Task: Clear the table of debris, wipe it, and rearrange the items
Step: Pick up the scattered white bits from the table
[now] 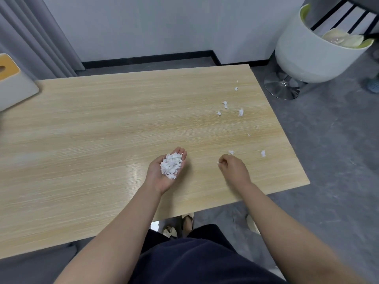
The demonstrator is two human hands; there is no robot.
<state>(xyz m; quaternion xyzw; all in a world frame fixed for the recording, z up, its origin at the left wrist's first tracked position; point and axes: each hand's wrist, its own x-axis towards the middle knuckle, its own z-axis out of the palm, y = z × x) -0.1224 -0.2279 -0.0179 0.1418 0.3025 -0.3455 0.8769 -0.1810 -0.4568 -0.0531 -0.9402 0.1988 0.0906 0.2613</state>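
Head view, left hand (166,171) cupped flat under paper scraps (171,165), right hand (233,168) pinching one scrap (218,163)

Wooden table (102,130): left hand (167,171) cupping paper scraps (171,166); right hand (232,167) pinching one scrap (218,163); loose bits (240,112) scattered right.

Left hand (167,171) is out in front, palm turned up, fingers straight and close together, cupped slightly and carrying a heap of white paper scraps (171,166). Its bare forearm runs back and down toward the body. Right hand (232,168) sits to the right of it, knuckles up, fingers curled under, thumb and forefinger pinching what looks like one small white scrap (218,163) at the tips, though it's too tiny to be sure. The right forearm angles away to the lower right, bare as well. The two hands are near each other, not touching.
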